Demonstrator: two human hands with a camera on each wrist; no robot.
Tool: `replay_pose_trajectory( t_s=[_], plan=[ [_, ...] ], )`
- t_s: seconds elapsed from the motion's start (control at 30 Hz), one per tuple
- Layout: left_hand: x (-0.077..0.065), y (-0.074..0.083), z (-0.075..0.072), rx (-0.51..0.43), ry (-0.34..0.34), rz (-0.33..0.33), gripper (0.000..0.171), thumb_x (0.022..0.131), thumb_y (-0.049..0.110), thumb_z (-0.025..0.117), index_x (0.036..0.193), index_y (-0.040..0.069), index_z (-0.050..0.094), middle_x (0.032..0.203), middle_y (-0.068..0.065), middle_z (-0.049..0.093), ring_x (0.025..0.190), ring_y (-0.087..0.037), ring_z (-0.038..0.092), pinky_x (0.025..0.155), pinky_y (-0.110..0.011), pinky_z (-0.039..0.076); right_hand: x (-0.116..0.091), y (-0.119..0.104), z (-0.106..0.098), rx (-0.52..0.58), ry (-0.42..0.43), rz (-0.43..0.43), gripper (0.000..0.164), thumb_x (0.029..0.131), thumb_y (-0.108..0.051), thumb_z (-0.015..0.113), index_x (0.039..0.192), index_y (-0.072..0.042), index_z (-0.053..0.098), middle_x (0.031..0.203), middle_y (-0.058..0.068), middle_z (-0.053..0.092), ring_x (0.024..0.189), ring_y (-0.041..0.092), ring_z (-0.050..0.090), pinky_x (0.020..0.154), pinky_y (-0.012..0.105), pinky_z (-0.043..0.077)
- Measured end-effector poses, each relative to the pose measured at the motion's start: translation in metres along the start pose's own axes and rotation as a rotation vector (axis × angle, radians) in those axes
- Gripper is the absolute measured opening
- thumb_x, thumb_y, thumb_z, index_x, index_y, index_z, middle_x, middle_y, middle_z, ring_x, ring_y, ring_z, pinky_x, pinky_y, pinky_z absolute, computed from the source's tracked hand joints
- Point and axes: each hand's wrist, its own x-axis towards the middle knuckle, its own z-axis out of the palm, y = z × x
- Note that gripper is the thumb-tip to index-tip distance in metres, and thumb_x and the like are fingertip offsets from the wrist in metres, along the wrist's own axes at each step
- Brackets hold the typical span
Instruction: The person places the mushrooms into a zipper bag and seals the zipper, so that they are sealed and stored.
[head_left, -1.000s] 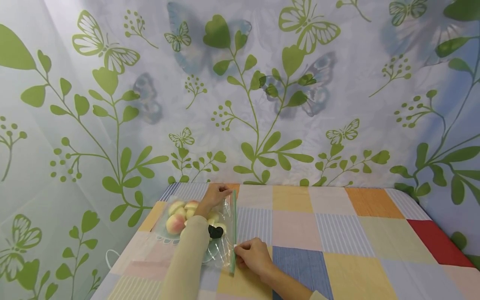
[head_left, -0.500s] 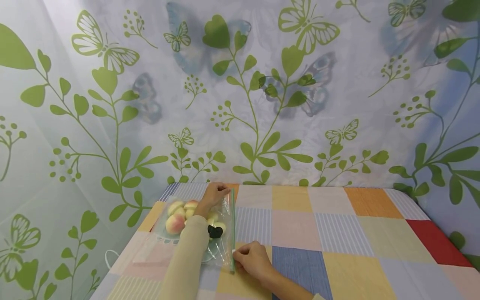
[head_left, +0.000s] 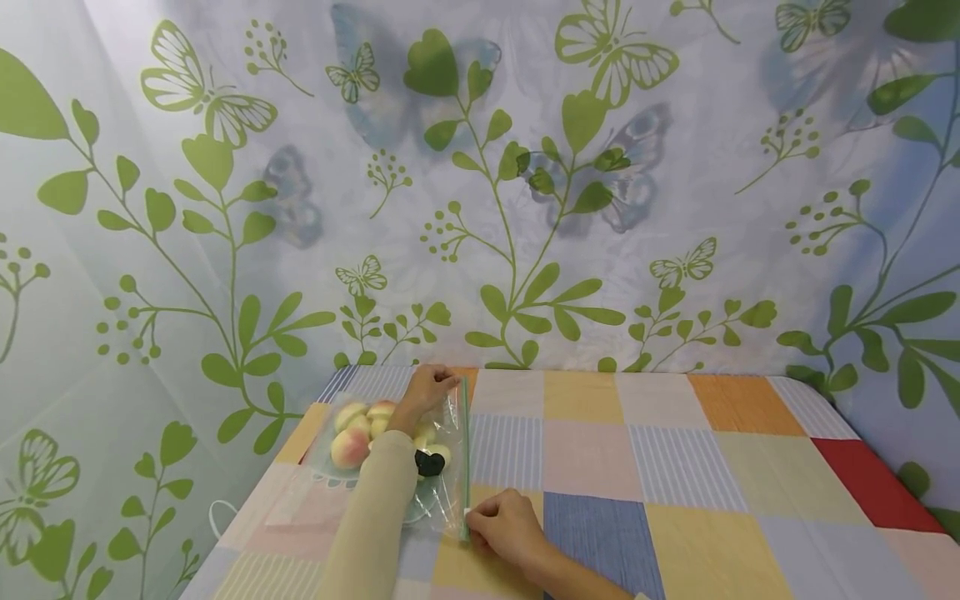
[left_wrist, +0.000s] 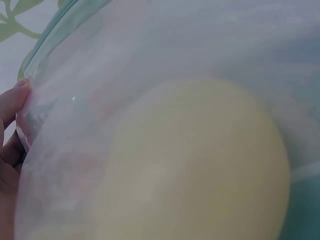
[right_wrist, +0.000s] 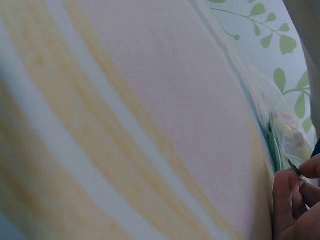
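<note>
A clear zip bag [head_left: 444, 510] lies on the table with several yellow and pink peaches [head_left: 350, 448] inside. A pale blue plate with a scalloped edge shows under the peaches. Along the bag's right side runs a green zip strip [head_left: 466, 454]. My left hand [head_left: 426, 392] reaches across the bag and pinches its far corner beside the strip. Close to the strip's near end, my right hand [head_left: 510, 525] pinches a small white slider [head_left: 467, 512] between thumb and finger. In the left wrist view, a pale peach [left_wrist: 200, 165] behind the plastic fills most of the picture.
A patchwork cloth [head_left: 675, 483] covers the table. Behind it hangs a curtain [head_left: 480, 208] printed with leaves and butterflies. A white cable [head_left: 217, 518] loops at the table's left edge.
My right hand has moved toward me along the green strip, and the white slider has moved with it to near the strip's near end. My left hand stays at the far corner.
</note>
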Motion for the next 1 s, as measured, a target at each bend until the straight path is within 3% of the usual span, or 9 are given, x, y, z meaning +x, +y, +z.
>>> replay_pose_trajectory(
  t_s=[0.27,0.5,0.73,1.0],
  plan=[
    [0.0005,-0.0016,-0.0001,-0.020,0.006,0.018,0.018,0.102,0.013,0.067,0.092,0.000,0.074,0.074,-0.003,0.060,0.065,-0.014,0.047,0.059,-0.028,0.041,-0.0038,0.0004,0.0033,-0.054,0.004,-0.029,0.022,0.083,-0.005,0.069,0.062,-0.005,0.073,0.051,-0.001,0.061,0.044,0.005,0.050,0.044,0.018,0.043],
    [-0.0028,-0.0035,-0.0031,-0.029,0.004,0.094,0.018,0.102,0.013,0.068,0.086,0.005,0.073,0.070,-0.001,0.058,0.062,-0.014,0.047,0.056,-0.029,0.041,-0.0080,0.0010,0.0039,-0.065,-0.010,-0.041,0.024,0.083,-0.006,0.069,0.059,-0.005,0.071,0.048,-0.005,0.057,0.043,0.004,0.048,0.043,0.017,0.040],
    [-0.0001,-0.0028,-0.0015,-0.002,0.026,0.019,0.017,0.102,0.011,0.068,0.090,0.000,0.073,0.074,-0.004,0.061,0.064,-0.014,0.047,0.059,-0.028,0.041,-0.0088,0.0007,0.0020,-0.060,-0.007,-0.034,0.021,0.082,-0.006,0.070,0.062,-0.007,0.074,0.049,-0.004,0.058,0.044,0.004,0.050,0.044,0.018,0.045],
    [0.0008,-0.0031,0.0018,0.032,0.036,0.007,0.017,0.102,0.014,0.068,0.090,0.003,0.072,0.075,-0.001,0.061,0.066,-0.013,0.048,0.059,-0.026,0.042,-0.0061,0.0016,-0.0026,-0.093,-0.064,-0.058,0.017,0.086,-0.007,0.072,0.071,-0.009,0.078,0.052,-0.002,0.061,0.044,0.006,0.052,0.043,0.018,0.045]
  ],
)
